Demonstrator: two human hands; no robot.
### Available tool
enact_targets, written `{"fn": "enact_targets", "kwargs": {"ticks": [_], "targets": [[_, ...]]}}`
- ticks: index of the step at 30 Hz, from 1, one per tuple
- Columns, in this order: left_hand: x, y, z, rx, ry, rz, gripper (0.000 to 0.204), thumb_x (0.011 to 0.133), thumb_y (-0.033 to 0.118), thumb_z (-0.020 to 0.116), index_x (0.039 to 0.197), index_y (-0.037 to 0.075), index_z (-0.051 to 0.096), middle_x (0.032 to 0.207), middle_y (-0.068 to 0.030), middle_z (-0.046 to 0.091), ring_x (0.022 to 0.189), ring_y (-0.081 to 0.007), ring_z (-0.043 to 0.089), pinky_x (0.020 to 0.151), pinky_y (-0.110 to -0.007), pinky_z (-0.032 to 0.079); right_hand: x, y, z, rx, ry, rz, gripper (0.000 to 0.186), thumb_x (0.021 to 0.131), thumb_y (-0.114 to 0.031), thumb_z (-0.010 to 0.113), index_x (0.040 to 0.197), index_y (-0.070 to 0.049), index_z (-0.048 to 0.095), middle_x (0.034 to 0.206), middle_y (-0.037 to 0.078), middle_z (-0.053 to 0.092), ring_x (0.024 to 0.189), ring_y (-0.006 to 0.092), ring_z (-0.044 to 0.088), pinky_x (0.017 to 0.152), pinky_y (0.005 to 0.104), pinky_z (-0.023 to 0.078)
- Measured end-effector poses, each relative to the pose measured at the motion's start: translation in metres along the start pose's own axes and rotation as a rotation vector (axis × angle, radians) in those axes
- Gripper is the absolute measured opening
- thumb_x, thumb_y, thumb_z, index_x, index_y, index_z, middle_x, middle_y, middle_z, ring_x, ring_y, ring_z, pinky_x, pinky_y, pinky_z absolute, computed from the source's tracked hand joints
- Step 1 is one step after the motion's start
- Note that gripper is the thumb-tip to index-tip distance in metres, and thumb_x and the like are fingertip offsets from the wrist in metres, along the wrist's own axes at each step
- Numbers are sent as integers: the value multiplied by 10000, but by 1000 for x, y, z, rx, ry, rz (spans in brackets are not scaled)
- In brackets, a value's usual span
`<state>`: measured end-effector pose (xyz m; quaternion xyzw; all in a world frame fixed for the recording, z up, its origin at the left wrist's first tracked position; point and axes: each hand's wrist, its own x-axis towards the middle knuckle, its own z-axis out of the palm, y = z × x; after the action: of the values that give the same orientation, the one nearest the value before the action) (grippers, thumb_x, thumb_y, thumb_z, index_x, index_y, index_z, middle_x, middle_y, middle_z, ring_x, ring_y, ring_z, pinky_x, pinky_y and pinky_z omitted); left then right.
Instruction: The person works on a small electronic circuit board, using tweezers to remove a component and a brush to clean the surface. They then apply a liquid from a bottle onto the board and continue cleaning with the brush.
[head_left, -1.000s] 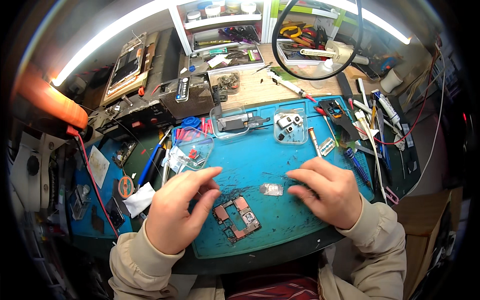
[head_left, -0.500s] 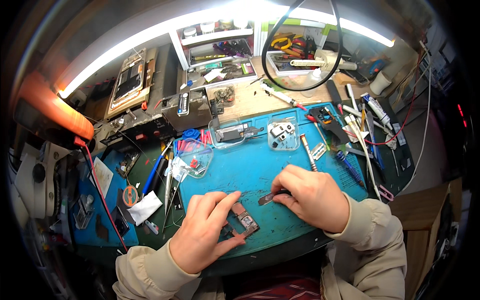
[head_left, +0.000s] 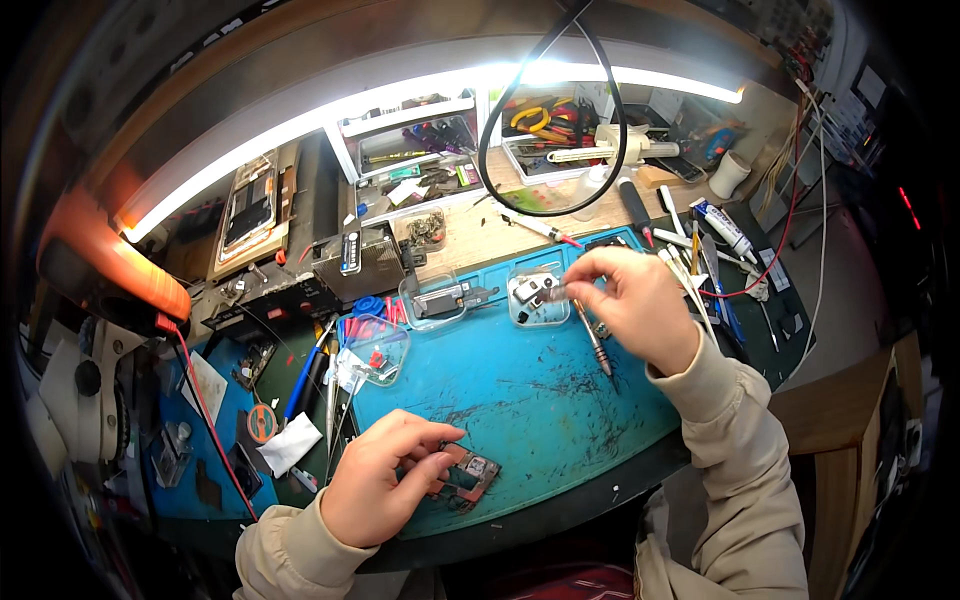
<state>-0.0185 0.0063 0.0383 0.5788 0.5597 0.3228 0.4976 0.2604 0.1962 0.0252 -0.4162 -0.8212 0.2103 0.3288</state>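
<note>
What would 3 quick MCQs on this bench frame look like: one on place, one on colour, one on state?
1. Where does the circuit board lie?
A. Near edge of the mat, under the left hand
B. On the back shelf
C. In a clear tray

2. What colour is the mat?
A. Red
B. Blue
C. White

3. What is the right hand doing?
A. Lying flat on the mat
B. Holding a small part over a clear tray
C. Gripping the black cable loop

Answers:
1. A: the left hand rests its fingers on the board at the mat's near edge.
2. B: the work surface between the hands is blue.
3. B: the right hand is raised, fingertips pinching a small part above the clear tray.
</note>
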Motion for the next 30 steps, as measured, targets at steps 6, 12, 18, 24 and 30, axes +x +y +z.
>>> {"fn": "enact_targets", "kwargs": {"ticks": [6,12,18,24,30], "targets": [[0,-3,3,-213,74,-50,237,1051,38,678,1271,-47,650,1165,-115,658,971,-183,746,814,-310,666,-4,5,10,-47,-78,-5,93,910,-142,804,973,-78,779,922,128,757,810,324,739,711,417,581],[2,-7,5,-359,100,-82,251,1056,25,668,1297,-36,635,1190,-100,639,1023,-190,740,856,-319,667,-6,8,12,-43,-41,-42,80,913,-126,803,972,-77,781,919,122,755,791,314,735,697,410,577],[3,-13,5,-432,98,-86,270,1055,23,674,1311,-30,608,1197,-104,683,1042,-198,739,903,-337,637,-3,-7,3,44,-32,31,99,916,-108,802,1000,-60,778,924,115,761,730,264,716,672,368,568],[4,-16,7,-462,96,-88,270,1057,5,661,1316,-36,599,1210,-114,688,1077,-209,737,938,-348,635,-10,2,15,14,-23,-36,91,930,-90,787,1007,-46,765,918,116,747,743,271,709,676,371,563],[5,-20,8,-503,83,-84,279,1063,-2,649,1330,-44,579,1231,-132,686,1090,-219,741,945,-347,635,-13,3,20,-54,-17,-75,65,943,-125,776,966,-65,769,904,106,722,794,320,714,702,412,563]]}}
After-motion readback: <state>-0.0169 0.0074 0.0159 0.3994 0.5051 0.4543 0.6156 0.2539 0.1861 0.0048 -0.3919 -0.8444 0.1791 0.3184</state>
